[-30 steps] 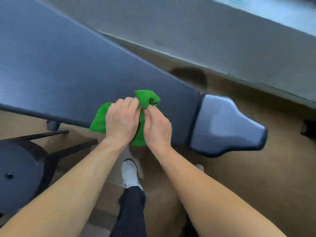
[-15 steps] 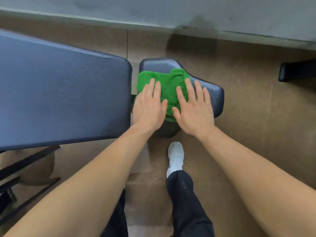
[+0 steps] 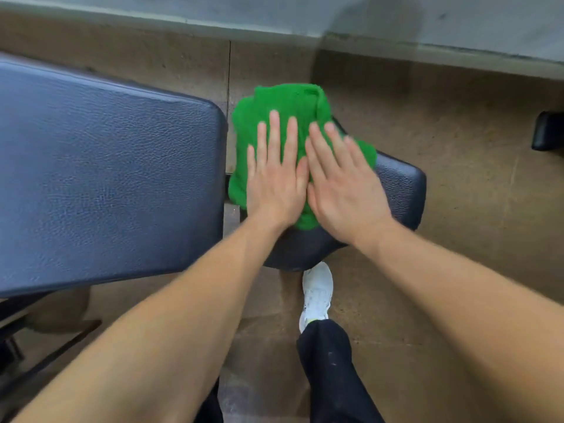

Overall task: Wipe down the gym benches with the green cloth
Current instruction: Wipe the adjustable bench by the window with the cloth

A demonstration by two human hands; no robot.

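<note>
- Brown gym flooring [image 3: 457,209] runs beyond the hands to a grey wall base [image 3: 183,13] at the top of the view.
- A person's left hand [image 3: 274,184] and right hand [image 3: 345,190] lie side by side, palms down, fingers straight and slightly spread, both pressing flat on the green cloth [image 3: 290,105].
- The cloth is spread under and ahead of the fingertips, covering the far part of the small dark seat pad [image 3: 399,190]; its crumpled far edge hangs past the pad over the floor.
- The bench's long dark back pad [image 3: 106,178] sits just left of the left hand, a narrow gap parting it from the seat pad.
- Below the wrists, a white shoe [image 3: 316,294] and a black trouser leg [image 3: 329,361] stand on the floor.
- Black frame bars [image 3: 45,361] show under the long pad, left of the left forearm.
- A dark object [image 3: 549,129], cut off by the frame edge, lies well right of the right hand.
</note>
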